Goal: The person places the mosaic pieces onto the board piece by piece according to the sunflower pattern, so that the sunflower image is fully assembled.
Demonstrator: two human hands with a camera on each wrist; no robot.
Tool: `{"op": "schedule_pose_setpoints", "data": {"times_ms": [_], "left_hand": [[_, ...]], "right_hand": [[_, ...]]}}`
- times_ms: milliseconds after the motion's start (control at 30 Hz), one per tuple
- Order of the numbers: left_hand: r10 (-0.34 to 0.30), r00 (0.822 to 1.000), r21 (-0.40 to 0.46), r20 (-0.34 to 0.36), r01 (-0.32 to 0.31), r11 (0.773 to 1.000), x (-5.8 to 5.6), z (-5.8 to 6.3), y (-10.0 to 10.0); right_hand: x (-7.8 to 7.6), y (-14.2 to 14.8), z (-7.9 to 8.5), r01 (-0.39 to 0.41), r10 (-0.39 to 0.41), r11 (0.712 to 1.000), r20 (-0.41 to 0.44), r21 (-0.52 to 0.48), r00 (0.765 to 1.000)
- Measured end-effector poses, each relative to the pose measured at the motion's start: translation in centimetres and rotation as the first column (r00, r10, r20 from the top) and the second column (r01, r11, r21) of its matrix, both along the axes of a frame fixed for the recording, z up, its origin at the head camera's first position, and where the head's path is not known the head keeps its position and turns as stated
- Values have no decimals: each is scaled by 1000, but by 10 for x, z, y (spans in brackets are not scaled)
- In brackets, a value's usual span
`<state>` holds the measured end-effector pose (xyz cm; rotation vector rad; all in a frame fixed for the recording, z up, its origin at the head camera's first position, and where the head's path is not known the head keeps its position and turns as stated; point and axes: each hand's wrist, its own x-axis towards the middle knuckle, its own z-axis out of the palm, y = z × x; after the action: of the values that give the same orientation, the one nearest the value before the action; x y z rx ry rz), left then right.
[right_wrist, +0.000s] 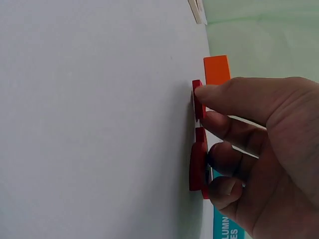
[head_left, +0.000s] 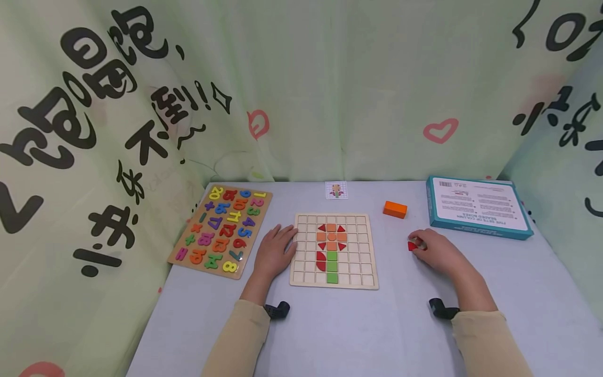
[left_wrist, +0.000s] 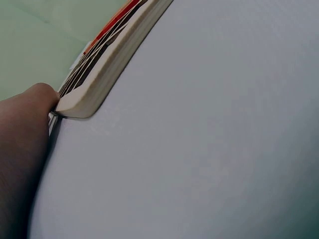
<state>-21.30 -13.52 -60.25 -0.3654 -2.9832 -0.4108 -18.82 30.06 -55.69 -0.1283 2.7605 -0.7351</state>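
Observation:
A square wooden grid board [head_left: 358,262] lies mid-table, with orange, red and green pieces forming a flower shape. My left hand [head_left: 274,251] rests along the board's left edge, its fingers extended. In the left wrist view, the thumb [left_wrist: 40,102] touches the board's corner [left_wrist: 84,102]. To the right of the board, my right hand [head_left: 435,251] is low over the table and pinches a red piece [right_wrist: 198,99] between thumb and fingers. More red pieces [right_wrist: 198,167] sit by its lower fingers in the right wrist view; whether these are held or lie on the table I cannot tell.
A number puzzle board [head_left: 219,230] lies at the left. Behind the grid board is a small picture card [head_left: 336,190]. An orange block [head_left: 394,209] and a teal box [head_left: 479,208] stand at the back right, before a curtain [head_left: 377,94].

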Motion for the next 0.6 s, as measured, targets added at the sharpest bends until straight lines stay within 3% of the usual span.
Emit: {"op": "schedule_pose_setpoints", "data": {"times_ms": [600], "left_hand": [[11,1000,-3,12,-11,1000,2,4,2]], "right_hand": [[0,-11,-4,-6,9,999,-62,48,998]]}}
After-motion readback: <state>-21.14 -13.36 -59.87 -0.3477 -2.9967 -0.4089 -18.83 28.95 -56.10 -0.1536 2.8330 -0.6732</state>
